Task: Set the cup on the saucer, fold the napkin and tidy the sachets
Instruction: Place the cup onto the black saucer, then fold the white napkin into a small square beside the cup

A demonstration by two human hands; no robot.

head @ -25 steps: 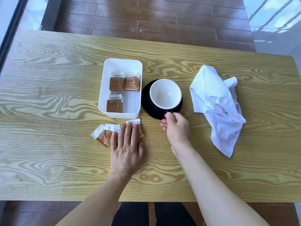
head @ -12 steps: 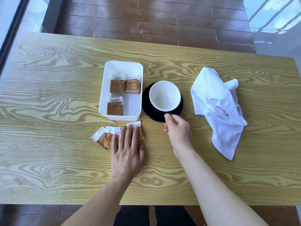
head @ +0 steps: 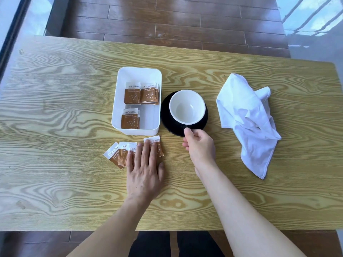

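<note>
On the wooden table (head: 55, 112) we list the following.

Item one: a cup (head: 187, 106), white inside and empty, standing upright on a black saucer (head: 165, 115) near the table's middle. Our right hand (head: 200, 147) is at the cup's near side, its thumb and curled fingers pinched together on the small dark handle; the rest of the handle is hidden under the hand.

Item two: a white tray (head: 137, 73), rectangular, just left of the saucer and almost touching it. It holds brown-and-white sachets (head: 132, 93) in three small stacks, two at the far end side by side and one at the near left.

Item three: loose sachets (head: 113, 154) of the same kind, fanned and overlapping on the table just in front of the tray. Our left hand (head: 144, 175) lies flat, palm down, over their right part, fingers straight and close together, the fingertips pressing on the packets, the thumb out to the side on the wood.

Item four: a white napkin (head: 246, 119), unfolded and crumpled in loose folds, lying to the right of the saucer and apart from it, one corner trailing toward the near edge.
</note>
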